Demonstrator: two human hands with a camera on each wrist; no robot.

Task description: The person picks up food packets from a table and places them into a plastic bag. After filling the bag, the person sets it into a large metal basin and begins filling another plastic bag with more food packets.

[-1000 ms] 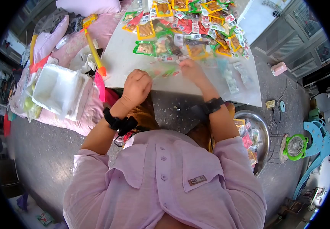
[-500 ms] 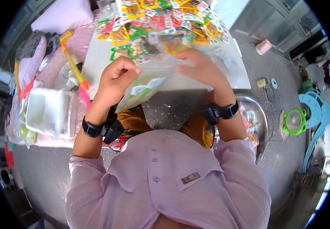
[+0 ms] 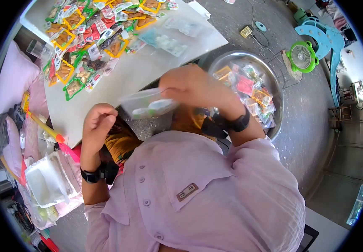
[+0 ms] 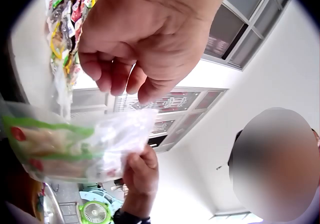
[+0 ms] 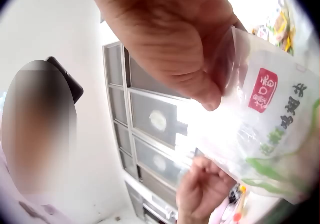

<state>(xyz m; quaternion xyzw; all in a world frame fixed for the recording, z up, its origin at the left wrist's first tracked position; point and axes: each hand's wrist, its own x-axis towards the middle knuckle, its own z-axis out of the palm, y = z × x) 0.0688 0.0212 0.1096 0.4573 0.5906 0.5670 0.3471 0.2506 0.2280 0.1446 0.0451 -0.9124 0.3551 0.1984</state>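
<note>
My right hand [image 3: 190, 86] pinches the top edge of a clear printed snack bag [image 3: 147, 105] between thumb and fingers. The bag carries a red label [image 5: 262, 90] and green trim, with pale pieces showing inside. It hangs in front of the table's near edge, over my lap. To its left, my left hand [image 3: 99, 126] is raised by the table edge, its fingers loosely bent and holding nothing. In the left wrist view its fingertips [image 4: 132, 79] are just above the bag, apart from it.
Many colourful snack packets [image 3: 74, 38] are heaped on the white table [image 3: 126, 77], with clear bluish packaging [image 3: 168, 44] at its right. A metal basin [image 3: 277, 96] of packets stands on the floor to the right. White foam trays [image 3: 47, 180] and a yellow stick [image 3: 42, 125] lie at left.
The head view has turned rightward, bringing the basin into fuller sight. The bag has moved from near my left hand toward the right, now in my right hand; my left hand has come away from it.
</note>
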